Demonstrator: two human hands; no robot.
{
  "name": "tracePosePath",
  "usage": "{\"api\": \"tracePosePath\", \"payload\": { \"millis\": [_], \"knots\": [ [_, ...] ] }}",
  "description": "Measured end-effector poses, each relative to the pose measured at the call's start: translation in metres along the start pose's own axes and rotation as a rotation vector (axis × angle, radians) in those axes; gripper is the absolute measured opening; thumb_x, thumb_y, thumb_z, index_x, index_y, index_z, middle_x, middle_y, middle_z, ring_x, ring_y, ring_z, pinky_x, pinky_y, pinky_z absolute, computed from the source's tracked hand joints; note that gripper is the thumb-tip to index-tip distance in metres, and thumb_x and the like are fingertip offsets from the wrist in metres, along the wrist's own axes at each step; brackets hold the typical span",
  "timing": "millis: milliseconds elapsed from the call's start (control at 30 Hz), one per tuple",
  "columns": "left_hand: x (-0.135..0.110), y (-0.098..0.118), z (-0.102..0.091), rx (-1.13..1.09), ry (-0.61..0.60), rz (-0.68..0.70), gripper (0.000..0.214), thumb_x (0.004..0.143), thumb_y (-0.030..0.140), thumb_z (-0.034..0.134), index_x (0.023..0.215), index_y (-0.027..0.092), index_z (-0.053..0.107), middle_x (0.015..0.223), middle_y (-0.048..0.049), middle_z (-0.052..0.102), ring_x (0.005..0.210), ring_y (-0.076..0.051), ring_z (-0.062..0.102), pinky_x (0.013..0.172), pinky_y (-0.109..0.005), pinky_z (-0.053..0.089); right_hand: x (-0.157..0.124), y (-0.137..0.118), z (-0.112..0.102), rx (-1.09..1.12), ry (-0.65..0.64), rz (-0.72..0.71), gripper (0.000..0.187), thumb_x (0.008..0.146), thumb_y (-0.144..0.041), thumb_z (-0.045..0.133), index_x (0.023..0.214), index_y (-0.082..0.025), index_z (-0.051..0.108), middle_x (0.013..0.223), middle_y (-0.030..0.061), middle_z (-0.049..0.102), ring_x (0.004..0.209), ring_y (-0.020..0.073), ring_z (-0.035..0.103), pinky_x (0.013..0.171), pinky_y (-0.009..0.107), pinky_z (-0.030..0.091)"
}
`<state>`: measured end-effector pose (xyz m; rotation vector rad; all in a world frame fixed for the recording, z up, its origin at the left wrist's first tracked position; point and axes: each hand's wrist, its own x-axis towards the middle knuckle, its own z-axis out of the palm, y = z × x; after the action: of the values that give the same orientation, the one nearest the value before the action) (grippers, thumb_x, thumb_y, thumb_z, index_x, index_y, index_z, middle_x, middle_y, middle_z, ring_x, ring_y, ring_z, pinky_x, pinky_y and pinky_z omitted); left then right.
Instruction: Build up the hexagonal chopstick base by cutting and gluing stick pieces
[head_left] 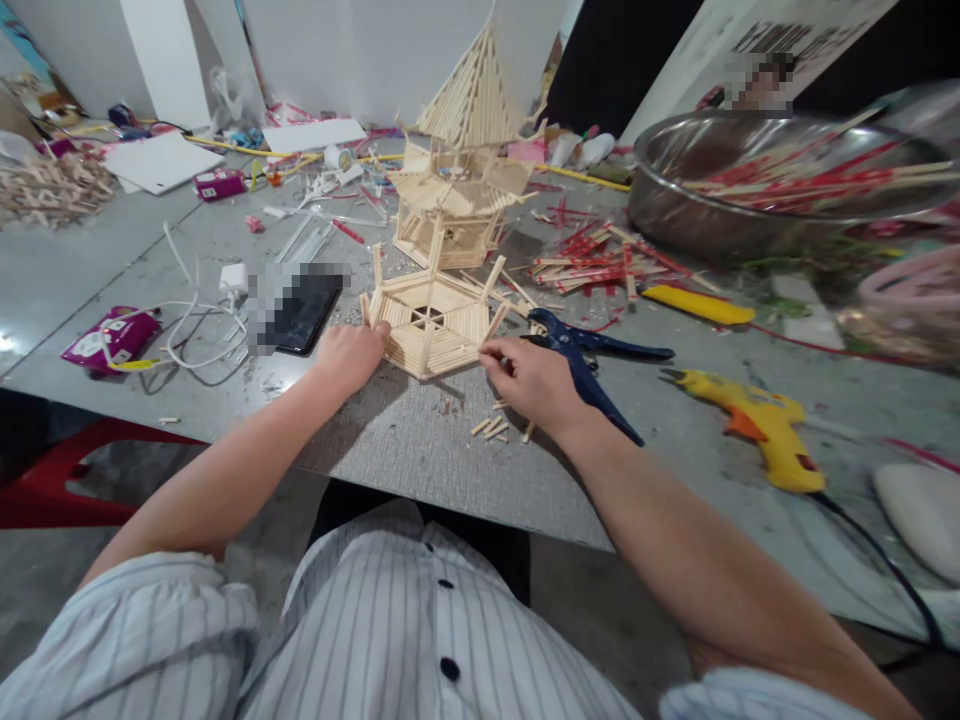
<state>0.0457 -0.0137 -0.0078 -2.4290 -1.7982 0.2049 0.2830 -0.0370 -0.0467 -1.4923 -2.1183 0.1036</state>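
In front of me on the grey table lies a hexagonal frame of wooden sticks [459, 355], with short posts standing up at its corners. My left hand [351, 352] grips its left edge, fingers closed on the rim. At the right corner, my right hand [534, 378] is pinched with fingertips against the frame; whether a small stick is between them is hidden. Short cut stick pieces [491, 428] lie just below that hand. Blue-handled cutters [581, 350] rest right beside it. Behind the frame stands a pagoda model [457, 190] built of the same sticks, with a pointed roof.
A yellow glue gun [772, 425] lies right, its cord trailing off the front edge. Further back are a metal basin [675, 225] of sticks, a yellow knife [699, 303] and red-wrapped sticks [592, 262]. Left are a black phone [304, 310], white cable [196, 350] and purple box [112, 338].
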Motion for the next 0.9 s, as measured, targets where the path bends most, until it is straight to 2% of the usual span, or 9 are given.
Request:
{"api": "tracePosePath", "payload": {
  "millis": [133,233,367,500,567,667,767,900],
  "knots": [
    [0.0,-0.001,0.004,0.005,0.008,-0.009,0.035,0.087,0.013,0.03,0.113,0.013,0.052,0.083,-0.0164,0.068,0.083,-0.031,0.066,0.068,-0.041,0.046,-0.002,-0.007,0.002,-0.006,0.005,-0.084,0.024,0.085,-0.028,0.045,0.094,-0.018,0.064,0.086,0.0074,0.07,0.076,0.019,0.064,0.059,0.027,0.042],
    [0.0,-0.001,0.006,-0.005,0.02,-0.016,0.038,0.088,0.012,0.027,0.119,0.012,0.048,0.082,-0.0169,0.068,0.082,-0.031,0.066,0.068,-0.041,0.046,-0.005,-0.014,0.003,-0.035,0.024,-0.168,0.025,0.086,-0.028,0.044,0.098,-0.017,0.063,0.098,0.0094,0.068,0.086,0.0205,0.064,0.059,0.028,0.044],
    [-0.001,-0.001,0.01,-0.014,0.042,-0.013,0.039,0.088,0.013,0.027,0.122,0.01,0.046,0.083,-0.0164,0.068,0.081,-0.03,0.066,0.066,-0.038,0.046,-0.007,-0.022,0.006,-0.06,0.005,-0.327,0.03,0.086,-0.031,0.046,0.108,-0.016,0.061,0.118,0.0111,0.061,0.104,0.0241,0.058,0.078,0.035,0.048],
    [-0.003,-0.002,0.013,-0.01,0.071,-0.033,0.033,0.089,0.016,0.029,0.113,0.011,0.051,0.08,-0.0129,0.068,0.077,-0.025,0.065,0.064,-0.032,0.043,-0.004,-0.024,0.011,-0.066,-0.101,-0.44,0.042,0.086,-0.037,0.048,0.114,-0.008,0.059,0.119,0.0153,0.06,0.11,0.0273,0.052,0.095,0.041,0.041],
    [-0.004,-0.002,0.015,-0.022,0.116,-0.032,0.032,0.091,0.02,0.027,0.109,0.013,0.052,0.079,-0.0114,0.068,0.075,-0.023,0.065,0.062,-0.029,0.041,-0.003,-0.023,0.013,-0.073,-0.155,-0.461,0.045,0.086,-0.038,0.048,0.114,-0.006,0.059,0.119,0.0164,0.06,0.11,0.0281,0.051,0.097,0.042,0.04],
    [-0.003,-0.003,0.019,-0.057,0.179,-0.042,0.033,0.092,0.027,0.027,0.104,0.016,0.055,0.075,-0.0092,0.067,0.069,-0.02,0.064,0.056,-0.027,0.037,-0.002,-0.021,0.013,-0.104,-0.194,-0.451,0.045,0.086,-0.04,0.047,0.115,-0.008,0.06,0.124,0.0155,0.058,0.111,0.0285,0.05,0.096,0.044,0.04],
    [-0.002,-0.003,0.023,-0.072,0.189,-0.049,0.035,0.092,0.029,0.026,0.1,0.017,0.058,0.073,-0.0099,0.068,0.066,-0.02,0.063,0.054,-0.028,0.034,-0.002,-0.021,0.013,-0.119,-0.206,-0.452,0.044,0.087,-0.04,0.046,0.116,-0.01,0.059,0.124,0.0148,0.057,0.111,0.0282,0.049,0.096,0.045,0.04],
    [-0.005,0.001,0.026,-0.064,0.218,0.147,0.034,0.091,0.028,0.028,0.096,0.017,0.06,0.075,-0.0107,0.068,0.067,-0.022,0.063,0.053,-0.029,0.035,-0.002,-0.023,0.012,-0.116,-0.206,-0.465,0.044,0.087,-0.039,0.046,0.115,-0.008,0.06,0.122,0.0156,0.058,0.111,0.0285,0.05,0.096,0.044,0.041]
  ]
}}
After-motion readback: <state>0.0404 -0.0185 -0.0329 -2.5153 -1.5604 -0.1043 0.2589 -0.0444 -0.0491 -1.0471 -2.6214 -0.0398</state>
